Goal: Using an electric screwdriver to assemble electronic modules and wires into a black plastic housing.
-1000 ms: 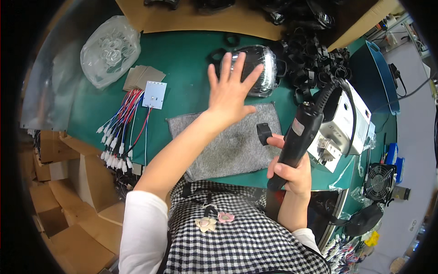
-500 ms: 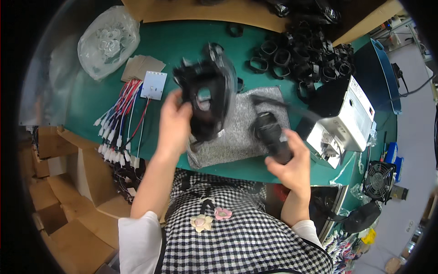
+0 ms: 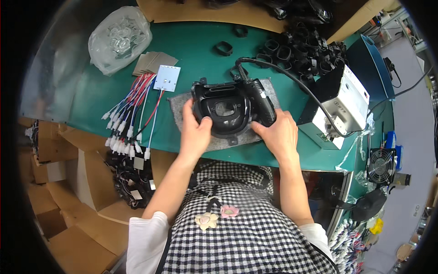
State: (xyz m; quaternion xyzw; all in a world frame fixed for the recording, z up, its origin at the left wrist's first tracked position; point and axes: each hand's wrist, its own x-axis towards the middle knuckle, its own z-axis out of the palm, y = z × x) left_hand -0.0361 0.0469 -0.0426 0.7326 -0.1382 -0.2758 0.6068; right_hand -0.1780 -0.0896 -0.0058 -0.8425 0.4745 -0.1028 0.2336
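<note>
Steadying a black moulded plastic housing with an oval opening (image 3: 224, 114) on the grey felt mat (image 3: 179, 101) near the front edge of the green table (image 3: 91, 91), the left hand (image 3: 195, 132) is curled around its near left rim, thumb pressed on top. The right hand (image 3: 278, 134) grips a black corded power screwdriver (image 3: 260, 102) laid against the housing's right side. Keeping the housing flat on the mat looks wise so nothing slips. Room is tight: a white box-shaped power unit (image 3: 342, 105) sits close on the right, a bundle of red, blue and white wires (image 3: 130, 118) lies left, and black plastic rings (image 3: 296, 50) crowd the back right corner.
</note>
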